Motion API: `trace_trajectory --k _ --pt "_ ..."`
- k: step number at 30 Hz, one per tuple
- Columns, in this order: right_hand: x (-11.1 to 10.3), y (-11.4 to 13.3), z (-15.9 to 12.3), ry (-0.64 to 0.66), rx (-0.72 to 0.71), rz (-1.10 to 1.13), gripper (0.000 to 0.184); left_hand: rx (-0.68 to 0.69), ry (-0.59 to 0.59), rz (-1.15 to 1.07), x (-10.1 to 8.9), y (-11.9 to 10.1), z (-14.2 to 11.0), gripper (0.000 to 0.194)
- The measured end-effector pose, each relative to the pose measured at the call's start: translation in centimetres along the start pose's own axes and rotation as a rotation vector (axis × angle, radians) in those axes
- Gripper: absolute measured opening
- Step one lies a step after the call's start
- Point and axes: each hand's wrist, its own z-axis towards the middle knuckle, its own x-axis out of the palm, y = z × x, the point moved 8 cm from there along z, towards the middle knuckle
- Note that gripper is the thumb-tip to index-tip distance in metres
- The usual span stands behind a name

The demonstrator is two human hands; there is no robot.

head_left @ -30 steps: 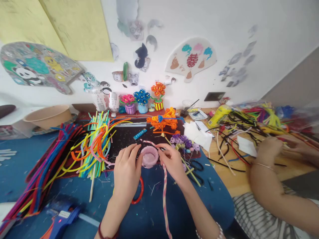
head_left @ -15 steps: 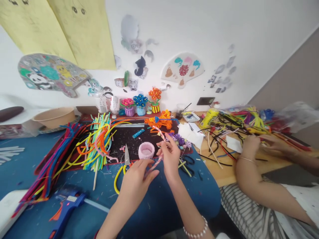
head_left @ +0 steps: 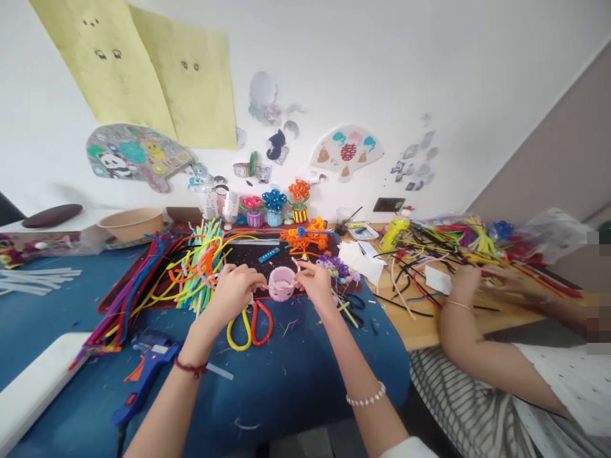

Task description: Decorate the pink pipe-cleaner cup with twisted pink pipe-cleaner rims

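A twisted pink-and-white pipe cleaner (head_left: pixel 294 261) is stretched between my two hands. It runs across the front of a small pink fuzzy pot (head_left: pixel 281 294), close to its wall; whether it touches cannot be made out. My left hand (head_left: pixel 240 286), with a dark red bracelet at the wrist, pinches one side of the strip left of the pot. On the pot's right, my right hand (head_left: pixel 316 285) pinches the other side, and a short end sticks up above the fingers. Scissors with yellow and red handles (head_left: pixel 270 319) lie just in front of my left hand, blades partly hidden.
A blue glue gun (head_left: pixel 151 370) lies at the left front. Bundled coloured pipe cleaners (head_left: pixel 195 273) lie left of the pot, orange (head_left: pixel 312 238) and purple pieces (head_left: pixel 338 267) behind and right. Finished flower pots (head_left: pixel 274 216) stand by the wall. Another person's arm (head_left: pixel 470 331) works at right.
Both hands have moved apart and forward to either side of the pink pot, drawing the twisted pipe cleaner across its front. The scissors' handles now show fully. The view has shifted.
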Motion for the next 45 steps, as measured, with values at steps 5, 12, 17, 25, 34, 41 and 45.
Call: trace_trajectory --k 5,12,17,25,34,41,45 --pt "0.3 0.5 1.2 0.093 -0.042 -0.133 0.039 0.109 0.016 0.101 0.6 0.5 1.3 0.03" --pt "0.7 1.4 2.2 0.219 -0.118 -0.304 0.018 0.186 -0.064 0.206 0.8 -0.1 2.4 0.025" --pt "1.0 2.0 2.6 0.209 -0.197 -0.32 0.01 0.123 -0.122 0.201 0.3 0.1 2.8 0.026" --pt "1.2 0.8 2.3 -0.014 -0.294 -0.249 0.023 -0.035 -0.215 -0.071 0.5 1.9 2.5 0.028" --pt "0.8 0.7 1.5 -0.044 -0.34 -0.246 0.031 -0.023 -0.247 -0.303 3.8 1.0 2.5 0.036" --pt "1.1 0.7 1.2 0.071 -0.34 -0.302 0.03 -0.014 -0.186 -0.217 4.5 0.8 2.4 0.046" --pt "1.3 0.9 1.0 0.113 -0.355 -0.341 0.028 -0.043 -0.144 -0.1 5.0 0.7 2.0 0.051"
